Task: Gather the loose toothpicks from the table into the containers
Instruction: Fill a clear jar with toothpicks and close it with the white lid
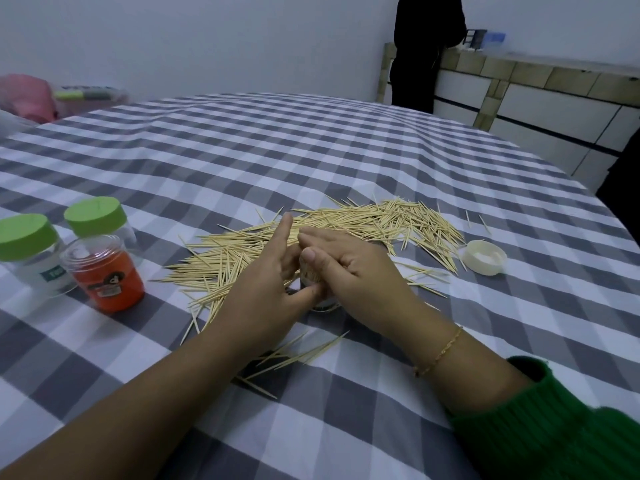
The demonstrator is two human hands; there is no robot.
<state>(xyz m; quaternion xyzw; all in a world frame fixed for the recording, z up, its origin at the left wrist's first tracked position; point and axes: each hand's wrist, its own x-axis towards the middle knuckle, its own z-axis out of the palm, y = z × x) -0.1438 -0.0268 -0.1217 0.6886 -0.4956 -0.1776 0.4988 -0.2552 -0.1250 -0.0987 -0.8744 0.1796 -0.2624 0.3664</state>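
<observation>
While both hands were bunched together at the middle of the frame, they were clearly working on one small container (320, 304) that sat on the checked tablecloth (346, 140), mostly hidden under the fingers, only its lower rim peeking out. The right hand (349, 268) was curled round a tight bundle of toothpicks (309, 271), thumb pressed over their tips, probably to keep them squared up so they'd drop in together. The left hand (270, 271) was curled in against the container from the other side, thumb on its lower part and index finger sticking straight up; I'd guess it was steadying the thing so it wouldn't tip. Most of the job looked undone: the big pile of loose toothpicks (363, 226) spread just behind the hands toward centre right, with a few strays (298, 355) lower down by the wrists. A white lid (484, 260) lay upturned at the right edge of the pile, likely parked there off the container being filled. At left stood two green-capped jars (27, 251) (98, 220) and an orange jar (104, 273), close together, away from the mess. Someone in dark clothes (426, 46) stood at the upper right.
</observation>
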